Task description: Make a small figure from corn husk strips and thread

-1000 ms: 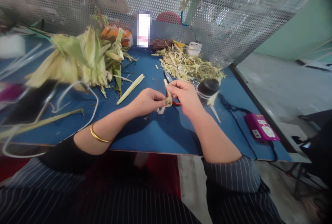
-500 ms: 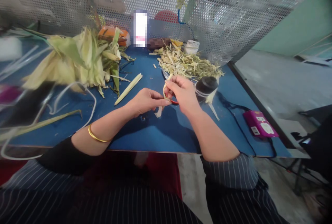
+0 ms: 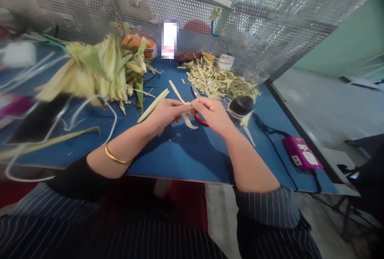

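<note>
Between my two hands is a pale strip of corn husk (image 3: 177, 91), looped or knotted at the fingertips, one end pointing up and left and another hanging below. My left hand (image 3: 168, 114) pinches it from the left between thumb and fingers. From the right, my right hand (image 3: 211, 111) pinches the same strip. Just beyond my right hand lie red-handled scissors (image 3: 200, 120), partly hidden by the fingers. A folded piece of husk (image 3: 153, 105) rests on the blue table (image 3: 183, 159) beside my left hand. Right of my right hand stands a dark spool of thread (image 3: 241, 107).
A big bunch of corn husks (image 3: 96, 71) lies at the left, near a white cable (image 3: 112, 119) and a black phone-like slab (image 3: 39, 121). Husk scraps (image 3: 222, 81) are heaped at the back, before a perforated screen (image 3: 192, 5). A purple packet (image 3: 302, 153) sits at the right edge.
The husk strip has turned from upright in my right fingers to a loop between both hands, its free end now pointing up-left. The view has shifted slightly.
</note>
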{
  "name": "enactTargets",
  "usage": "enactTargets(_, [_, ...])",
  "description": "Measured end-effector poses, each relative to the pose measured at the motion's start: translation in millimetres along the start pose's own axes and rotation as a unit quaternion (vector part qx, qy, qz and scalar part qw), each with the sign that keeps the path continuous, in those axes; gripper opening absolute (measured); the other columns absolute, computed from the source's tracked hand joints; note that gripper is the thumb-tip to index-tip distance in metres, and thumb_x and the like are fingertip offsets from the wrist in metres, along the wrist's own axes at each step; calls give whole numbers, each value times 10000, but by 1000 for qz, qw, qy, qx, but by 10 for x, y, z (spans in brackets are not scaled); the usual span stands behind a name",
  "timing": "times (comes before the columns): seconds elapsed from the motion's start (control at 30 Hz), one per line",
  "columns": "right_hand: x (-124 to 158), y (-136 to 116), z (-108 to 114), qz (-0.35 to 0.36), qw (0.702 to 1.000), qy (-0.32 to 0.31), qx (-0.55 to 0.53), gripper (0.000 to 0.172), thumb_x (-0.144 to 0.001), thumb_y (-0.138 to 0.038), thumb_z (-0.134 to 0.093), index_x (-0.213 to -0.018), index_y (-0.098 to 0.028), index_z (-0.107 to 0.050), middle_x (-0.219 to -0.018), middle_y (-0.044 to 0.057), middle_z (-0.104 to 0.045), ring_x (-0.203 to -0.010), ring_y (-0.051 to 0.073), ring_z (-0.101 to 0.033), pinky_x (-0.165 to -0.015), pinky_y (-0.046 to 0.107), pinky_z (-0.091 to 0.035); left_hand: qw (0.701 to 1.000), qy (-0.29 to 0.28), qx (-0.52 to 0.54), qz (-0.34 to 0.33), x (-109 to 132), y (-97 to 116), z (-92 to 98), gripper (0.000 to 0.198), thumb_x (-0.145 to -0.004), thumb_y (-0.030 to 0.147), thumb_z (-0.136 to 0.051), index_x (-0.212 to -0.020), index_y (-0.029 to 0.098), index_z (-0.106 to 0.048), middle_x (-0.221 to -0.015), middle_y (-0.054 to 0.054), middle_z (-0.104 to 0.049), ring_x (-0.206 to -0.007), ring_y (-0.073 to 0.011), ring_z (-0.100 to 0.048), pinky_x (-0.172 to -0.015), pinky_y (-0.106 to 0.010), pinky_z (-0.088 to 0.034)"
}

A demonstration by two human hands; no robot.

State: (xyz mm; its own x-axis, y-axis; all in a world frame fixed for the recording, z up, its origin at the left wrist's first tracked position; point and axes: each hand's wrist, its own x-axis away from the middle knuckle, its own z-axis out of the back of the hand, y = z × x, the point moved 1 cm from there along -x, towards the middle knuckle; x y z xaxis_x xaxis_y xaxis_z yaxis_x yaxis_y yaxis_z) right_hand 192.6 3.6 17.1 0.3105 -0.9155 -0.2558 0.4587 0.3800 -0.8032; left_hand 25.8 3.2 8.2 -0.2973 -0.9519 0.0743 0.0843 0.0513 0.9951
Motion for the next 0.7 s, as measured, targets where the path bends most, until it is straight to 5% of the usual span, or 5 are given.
enactTargets(0.17, [5, 42, 41, 6, 998, 29, 61, 198, -841, -332, -580, -744, -188, -674, -646, -3, -631, -611, 124, -545, -625, 254, -406, 1000, -7, 21, 18, -26, -17, 47, 213, -732, 369, -666, -703, 166, -724, -667, -69, -662, -450, -67, -413, -415, -233, -219])
enactTargets(0.3, [4, 112, 10, -15, 995, 62, 77, 195, -820, -328, -595, -718, -181, -672, -627, 0, -626, -576, 120, -529, -593, 253, -397, 999, 8, 14, 29, -16, -9, 22, 206, -706, 321, -690, -585, 159, -654, -494, -17, -544, -438, -70, -401, -419, -229, -232])
enactTargets(0.53, [10, 87, -27, 0, 995, 39, 90, 208, -850, -310, -555, -728, -186, -669, -617, -10, -606, -572, 112, -507, -585, 246, -377, 998, 3, 35, 46, -29, -61, 13, 283, -730, 423, -666, -716, 142, -703, -548, -26, -572, -433, -70, -425, -407, -234, -228])
enactTargets(0.7, [28, 38, -39, 27, 989, 59, 133, 174, -844, -270, -568, -732, -198, -679, -624, -14, -601, -599, 120, -509, -604, 254, -366, 998, 43, 30, 39, -32, -68, -2, 213, -742, 339, -633, -668, 149, -696, -529, -18, -553, -426, -67, -416, -416, -248, -217])
